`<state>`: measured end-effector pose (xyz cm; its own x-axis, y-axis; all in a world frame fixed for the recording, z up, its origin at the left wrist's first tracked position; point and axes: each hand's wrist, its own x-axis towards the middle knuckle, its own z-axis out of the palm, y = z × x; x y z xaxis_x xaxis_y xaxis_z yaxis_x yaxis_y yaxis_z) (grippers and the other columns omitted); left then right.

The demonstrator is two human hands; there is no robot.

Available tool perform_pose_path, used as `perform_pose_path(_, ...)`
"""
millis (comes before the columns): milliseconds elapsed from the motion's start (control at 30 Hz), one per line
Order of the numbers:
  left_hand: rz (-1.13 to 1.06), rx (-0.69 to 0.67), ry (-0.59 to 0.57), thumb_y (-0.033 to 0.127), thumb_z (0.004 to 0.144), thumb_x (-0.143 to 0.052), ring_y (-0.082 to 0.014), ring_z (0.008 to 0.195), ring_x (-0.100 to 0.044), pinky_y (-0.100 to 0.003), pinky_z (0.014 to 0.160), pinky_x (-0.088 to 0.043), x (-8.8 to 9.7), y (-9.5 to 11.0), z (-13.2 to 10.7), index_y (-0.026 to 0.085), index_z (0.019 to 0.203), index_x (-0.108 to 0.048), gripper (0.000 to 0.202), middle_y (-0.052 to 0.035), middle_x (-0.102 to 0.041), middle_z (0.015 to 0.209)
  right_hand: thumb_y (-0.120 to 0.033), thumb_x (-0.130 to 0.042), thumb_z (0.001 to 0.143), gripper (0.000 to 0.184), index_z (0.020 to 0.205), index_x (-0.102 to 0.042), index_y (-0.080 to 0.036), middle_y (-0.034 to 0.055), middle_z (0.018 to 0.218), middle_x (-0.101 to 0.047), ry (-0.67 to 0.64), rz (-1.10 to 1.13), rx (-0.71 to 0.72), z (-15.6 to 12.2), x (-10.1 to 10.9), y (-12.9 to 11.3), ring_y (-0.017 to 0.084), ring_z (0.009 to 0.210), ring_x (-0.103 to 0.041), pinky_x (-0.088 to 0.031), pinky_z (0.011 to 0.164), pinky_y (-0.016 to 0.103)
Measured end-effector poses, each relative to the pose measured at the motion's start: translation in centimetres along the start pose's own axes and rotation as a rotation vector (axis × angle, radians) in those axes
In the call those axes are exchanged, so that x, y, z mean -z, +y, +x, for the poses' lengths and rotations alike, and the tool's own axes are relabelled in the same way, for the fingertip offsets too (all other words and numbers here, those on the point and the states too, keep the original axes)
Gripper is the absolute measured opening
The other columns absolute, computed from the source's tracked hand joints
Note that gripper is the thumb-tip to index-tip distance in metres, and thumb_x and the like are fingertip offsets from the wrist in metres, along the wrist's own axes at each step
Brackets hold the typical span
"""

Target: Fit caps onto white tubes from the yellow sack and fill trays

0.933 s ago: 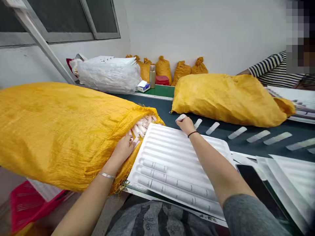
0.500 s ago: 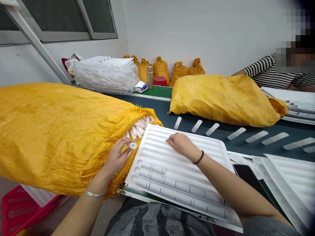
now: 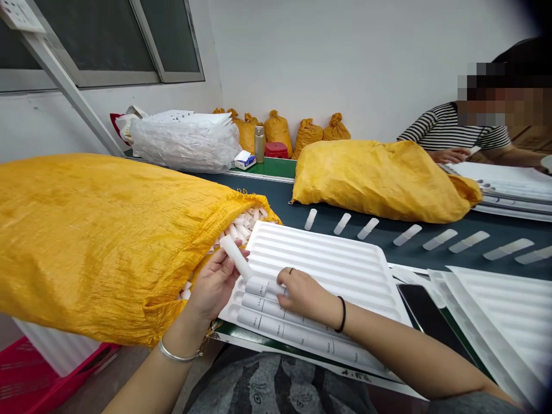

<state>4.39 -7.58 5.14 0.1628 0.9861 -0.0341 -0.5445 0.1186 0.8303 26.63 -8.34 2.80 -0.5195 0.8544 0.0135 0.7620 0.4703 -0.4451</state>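
Observation:
My left hand grips a white tube at the mouth of a large yellow woven sack full of the same tubes. The tube's end hangs over the left edge of a white grooved tray. My right hand rests on the tray, fingers curled on the tubes lying in its nearest grooves. The farther grooves hold nothing.
A dark conveyor belt carries a row of white tubes. A second yellow sack lies beyond it. Stacked white trays and a black phone sit at right. A person in a striped shirt works across the belt.
My left hand drew a tube out of the sack and brought it toward the tray. My right hand came back from the belt and settled on the tray's near rows.

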Motion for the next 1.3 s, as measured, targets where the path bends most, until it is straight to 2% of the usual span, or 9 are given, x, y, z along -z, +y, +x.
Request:
perform_pose_path(167, -0.329, 0.203, 0.075, 0.013, 0.087, -0.054, -0.0111, 0.081, -0.066, -0.022, 0.078, -0.056, -1.3, 1.9, -0.3, 0.016, 0.11, -0.064, 0.025, -0.0032, -0.071, 0.096, -0.025, -0.057, 0.083, 0.026, 0.109, -0.057, -0.018, 0.0056, 0.097, -0.065, 0.255, 0.579, -0.004, 0.3, 2.6, -0.4, 0.013, 0.072, -0.059, -0.049, 0.066, 0.027)
perform_pose_path(267, -0.352, 0.27, 0.094, 0.012, 0.086, -0.055, -0.0103, 0.08, -0.066, -0.018, 0.076, -0.056, -1.9, 1.8, -0.6, 0.013, 0.104, -0.066, 0.02, -0.0045, -0.071, 0.093, -0.033, -0.058, 0.086, 0.032, 0.115, -0.059, -0.019, 0.0064, 0.098, -0.066, 0.301, 0.744, 0.021, 0.5, 3.5, -0.6, 0.015, 0.075, -0.062, -0.051, 0.068, 0.029)
perform_pose_path(333, -0.249, 0.263, 0.058, 0.017, 0.083, -0.061, -0.0134, 0.082, -0.067, -0.026, 0.077, -0.058, -2.1, 1.2, -0.8, 0.017, 0.104, -0.066, 0.021, -0.003, -0.07, 0.092, -0.034, -0.058, 0.087, 0.034, 0.117, -0.059, -0.019, 0.0068, 0.096, -0.066, 0.359, 0.794, 0.02, 0.6, 3.9, -0.7, 0.015, 0.075, -0.063, -0.052, 0.069, 0.031)
perform_pose_path(433, 0.147, 0.105, -0.034, 0.028, 0.081, -0.066, -0.0183, 0.089, -0.065, -0.035, 0.079, -0.058, -1.9, 0.1, -1.2, 0.024, 0.108, -0.066, 0.027, -0.0022, -0.069, 0.097, -0.028, -0.057, 0.088, 0.031, 0.118, -0.06, -0.019, 0.0087, 0.106, -0.064, 0.435, 0.752, 0.117, 0.7, 4.5, -0.6, 0.017, 0.087, -0.063, -0.053, 0.076, 0.033)
perform_pose_path(567, 0.839, -0.236, -0.2, 0.03, 0.088, -0.059, -0.0204, 0.105, -0.06, -0.034, 0.094, -0.048, -1.2, 0.5, -1.5, 0.026, 0.12, -0.063, 0.033, -0.0057, -0.065, 0.117, -0.018, -0.051, 0.091, 0.032, 0.122, -0.058, -0.023, 0.0091, 0.115, -0.06, 0.466, 0.498, 0.369, 0.1, 6.1, -0.5, 0.019, 0.11, -0.056, -0.047, 0.094, 0.036)
perform_pose_path(633, 1.033, -0.327, -0.27, 0.028, 0.089, -0.056, -0.0215, 0.109, -0.058, -0.034, 0.097, -0.044, -0.9, 1.2, -1.6, 0.027, 0.123, -0.061, 0.035, -0.0062, -0.065, 0.119, -0.016, -0.049, 0.092, 0.033, 0.124, -0.057, -0.023, 0.0095, 0.115, -0.061, 0.455, 0.392, 0.419, -0.4, 6.8, -0.4, 0.019, 0.112, -0.056, -0.046, 0.097, 0.037)
perform_pose_path(867, 1.02, -0.271, -0.115, 0.036, 0.085, -0.061, -0.025, 0.108, -0.059, -0.036, 0.094, -0.046, -0.6, 1.8, -1.7, 0.022, 0.118, -0.063, 0.036, -0.0078, -0.066, 0.116, -0.025, -0.058, 0.089, 0.025, 0.114, -0.061, -0.022, 0.0081, 0.105, -0.067, 0.497, 0.345, 0.394, -1.2, 7.4, -0.2, 0.018, 0.095, -0.064, -0.053, 0.084, 0.032)
perform_pose_path(1067, 0.902, -0.117, -0.19, 0.04, 0.084, -0.061, -0.0192, 0.088, -0.063, -0.028, 0.076, -0.05, -1.7, 1.7, -1.3, 0.02, 0.106, -0.063, 0.03, -0.0055, -0.068, 0.097, -0.015, -0.051, 0.091, 0.029, 0.118, -0.058, -0.022, 0.0094, 0.115, -0.063, 0.409, 0.296, 0.532, -1.2, 7.5, -0.2, 0.018, 0.11, -0.059, -0.051, 0.093, 0.033)
perform_pose_path(1300, 1.184, -0.275, -0.245, 0.037, 0.087, -0.057, -0.0194, 0.087, -0.063, -0.028, 0.075, -0.048, -2.3, 2.5, -1.5, 0.019, 0.111, -0.064, 0.03, -0.0057, -0.069, 0.098, -0.026, -0.053, 0.092, 0.027, 0.118, -0.057, -0.021, 0.0092, 0.107, -0.067, 0.439, 0.27, 0.398, -0.8, 6.6, -0.1, 0.018, 0.101, -0.063, -0.051, 0.088, 0.033)
